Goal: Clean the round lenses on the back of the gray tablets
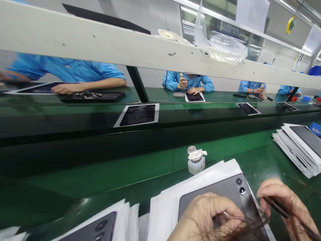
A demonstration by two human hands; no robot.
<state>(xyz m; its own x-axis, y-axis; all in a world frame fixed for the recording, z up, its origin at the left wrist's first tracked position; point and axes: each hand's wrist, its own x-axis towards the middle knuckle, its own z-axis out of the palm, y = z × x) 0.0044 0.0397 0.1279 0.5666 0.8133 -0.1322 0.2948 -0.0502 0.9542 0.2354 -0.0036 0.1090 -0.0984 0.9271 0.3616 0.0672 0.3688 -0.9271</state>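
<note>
And here it lies, right in front of the person: a flat, dark grey rectangular panel (pixel 228 189), smooth-faced, two round black lenses (pixel 239 181) near its far right corner, the nearer one catching a bright glint. It's on a stack of white paper sheets (pixel 160 214), on the green surface (pixel 255 165). The left hand (pixel 208 214) is over it, hiding the near part, fingers closed on a thin, shiny, blurred piece; contact with the panel, can't tell. Right hand (pixel 283 197), beside the right edge, fingers pinching a slim dark strip (pixel 277 206), blurred too!
</note>
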